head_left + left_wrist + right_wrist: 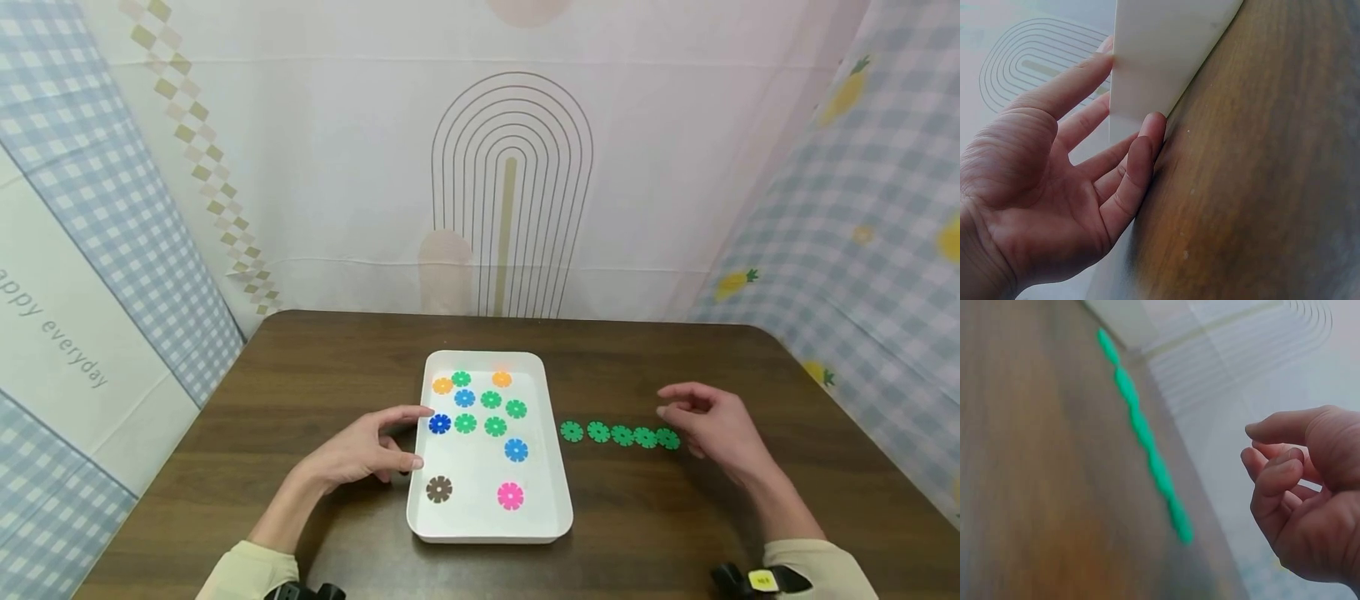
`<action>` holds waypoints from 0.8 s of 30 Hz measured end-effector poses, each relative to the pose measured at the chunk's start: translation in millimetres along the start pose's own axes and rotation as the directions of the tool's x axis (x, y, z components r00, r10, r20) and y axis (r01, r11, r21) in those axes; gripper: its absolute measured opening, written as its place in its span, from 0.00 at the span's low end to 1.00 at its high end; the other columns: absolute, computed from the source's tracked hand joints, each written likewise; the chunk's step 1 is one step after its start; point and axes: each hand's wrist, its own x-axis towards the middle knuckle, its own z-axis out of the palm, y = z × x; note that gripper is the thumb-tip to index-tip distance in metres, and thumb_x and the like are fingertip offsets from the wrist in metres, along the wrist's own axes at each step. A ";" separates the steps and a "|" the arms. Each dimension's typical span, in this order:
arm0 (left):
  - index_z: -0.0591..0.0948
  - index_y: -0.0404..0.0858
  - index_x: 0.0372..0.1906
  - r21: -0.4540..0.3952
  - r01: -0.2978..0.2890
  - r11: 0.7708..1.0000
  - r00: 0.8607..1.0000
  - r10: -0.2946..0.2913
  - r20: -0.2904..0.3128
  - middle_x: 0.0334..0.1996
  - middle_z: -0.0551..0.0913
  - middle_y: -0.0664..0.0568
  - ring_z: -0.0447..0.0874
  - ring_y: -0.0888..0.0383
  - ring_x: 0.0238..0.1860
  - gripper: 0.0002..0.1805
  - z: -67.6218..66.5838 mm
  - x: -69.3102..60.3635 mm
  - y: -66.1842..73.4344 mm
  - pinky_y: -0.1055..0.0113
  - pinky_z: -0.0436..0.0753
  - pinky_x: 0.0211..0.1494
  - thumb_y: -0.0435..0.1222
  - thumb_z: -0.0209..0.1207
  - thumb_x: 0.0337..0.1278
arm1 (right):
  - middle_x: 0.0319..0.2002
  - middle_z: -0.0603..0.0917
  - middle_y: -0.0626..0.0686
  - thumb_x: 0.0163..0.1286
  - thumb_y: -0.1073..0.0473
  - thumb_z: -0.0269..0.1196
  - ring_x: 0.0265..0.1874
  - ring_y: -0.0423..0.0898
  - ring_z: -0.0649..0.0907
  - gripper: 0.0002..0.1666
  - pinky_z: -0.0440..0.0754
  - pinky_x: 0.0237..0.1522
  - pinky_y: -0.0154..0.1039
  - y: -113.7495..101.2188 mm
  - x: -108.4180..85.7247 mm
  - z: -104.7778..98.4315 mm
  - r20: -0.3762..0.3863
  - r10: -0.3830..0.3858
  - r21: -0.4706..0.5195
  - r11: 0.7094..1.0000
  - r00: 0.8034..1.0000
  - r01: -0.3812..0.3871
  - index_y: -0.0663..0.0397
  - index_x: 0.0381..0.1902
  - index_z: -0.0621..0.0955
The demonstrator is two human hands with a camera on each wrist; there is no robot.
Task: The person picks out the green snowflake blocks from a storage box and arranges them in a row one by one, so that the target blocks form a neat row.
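Observation:
My left hand rests against the left side of a white tray, thumb and index finger spread along the rim. In the left wrist view, other fingers touch the tray's outer wall near the table. Notched snowflake discs lie in the tray: several green, blue, orange, one brown and one pink. Right of it, several green discs form a joined chain. My right hand hovers beside the chain's right end, fingers loosely bent, holding nothing visible.
The brown wooden table runs back to a patterned white cloth. Checked cloths hang at the left and right. A dark device strap sits on the right wrist.

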 end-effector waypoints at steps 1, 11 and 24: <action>0.75 0.47 0.75 0.000 -0.001 1.000 1.000 0.001 0.000 0.76 0.68 0.37 0.79 0.54 0.30 0.39 -0.1 -0.1 -0.1 0.60 0.84 0.33 0.39 0.75 0.59 | 0.36 0.79 0.46 0.75 0.55 0.69 0.14 0.40 0.69 0.24 0.76 0.18 0.41 -6.5 1.2 3.2 0.008 -0.016 -0.001 1.000 1.000 0.016 0.64 0.61 0.80; 0.75 0.47 0.75 0.010 -0.018 1.000 1.000 0.018 0.003 0.75 0.69 0.38 0.80 0.54 0.29 0.38 -0.1 -0.8 0.3 0.61 0.84 0.33 0.39 0.75 0.59 | 0.38 0.81 0.56 0.72 0.58 0.71 0.13 0.41 0.67 0.22 0.72 0.16 0.40 -58.2 15.3 56.1 0.149 -0.068 0.036 0.997 0.987 0.063 0.64 0.58 0.82; 0.76 0.47 0.74 -0.001 -0.004 1.000 1.000 0.004 -0.001 0.75 0.69 0.38 0.78 0.55 0.27 0.37 -0.7 0.6 -0.4 0.61 0.83 0.33 0.38 0.75 0.59 | 0.36 0.80 0.56 0.70 0.59 0.72 0.15 0.44 0.70 0.22 0.73 0.18 0.33 -70.9 28.2 116.1 0.310 -0.059 0.084 0.996 0.949 0.034 0.62 0.59 0.84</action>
